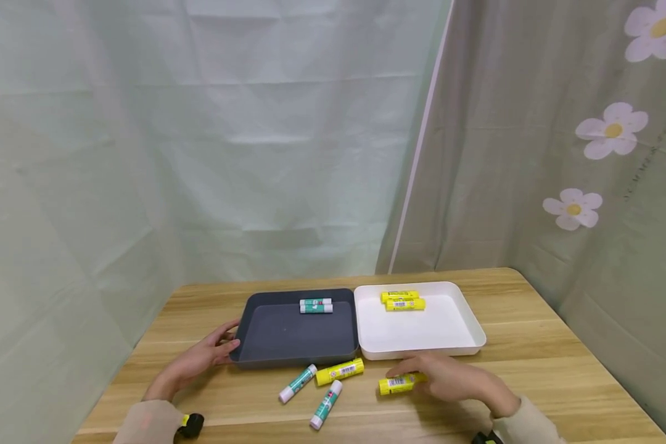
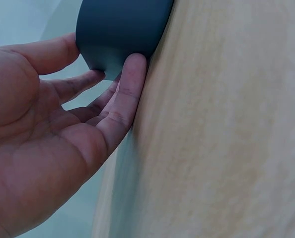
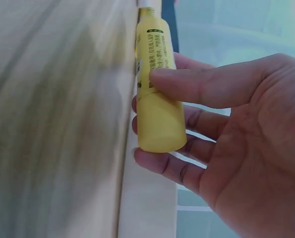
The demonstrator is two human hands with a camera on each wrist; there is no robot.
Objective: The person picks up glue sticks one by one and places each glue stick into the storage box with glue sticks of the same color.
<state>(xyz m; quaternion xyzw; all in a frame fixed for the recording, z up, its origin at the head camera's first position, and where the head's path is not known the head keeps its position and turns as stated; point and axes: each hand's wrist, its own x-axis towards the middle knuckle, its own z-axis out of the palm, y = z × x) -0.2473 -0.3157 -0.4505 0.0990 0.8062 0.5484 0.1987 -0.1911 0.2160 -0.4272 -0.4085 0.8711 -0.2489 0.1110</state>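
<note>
My right hand (image 1: 444,375) holds a yellow glue stick (image 1: 399,383) just above or on the table, in front of the white tray. In the right wrist view, the thumb lies across this yellow glue stick (image 3: 160,94) and the fingers curl behind it. My left hand (image 1: 200,356) rests at the left front corner of the dark grey tray (image 1: 244,345). Its fingertips (image 2: 134,64) touch the outside of that tray's wall in the left wrist view. Between the hands lie another yellow glue stick (image 1: 340,372) and two green-and-white glue sticks, one left (image 1: 297,383), one nearer (image 1: 326,404).
Two green-and-white glue sticks (image 1: 316,308) lie at the back of the dark tray. The white tray (image 1: 422,345) beside it holds two yellow glue sticks (image 1: 405,304). Both trays stand side by side on the wooden table (image 1: 533,370), with curtains (image 1: 288,154) behind.
</note>
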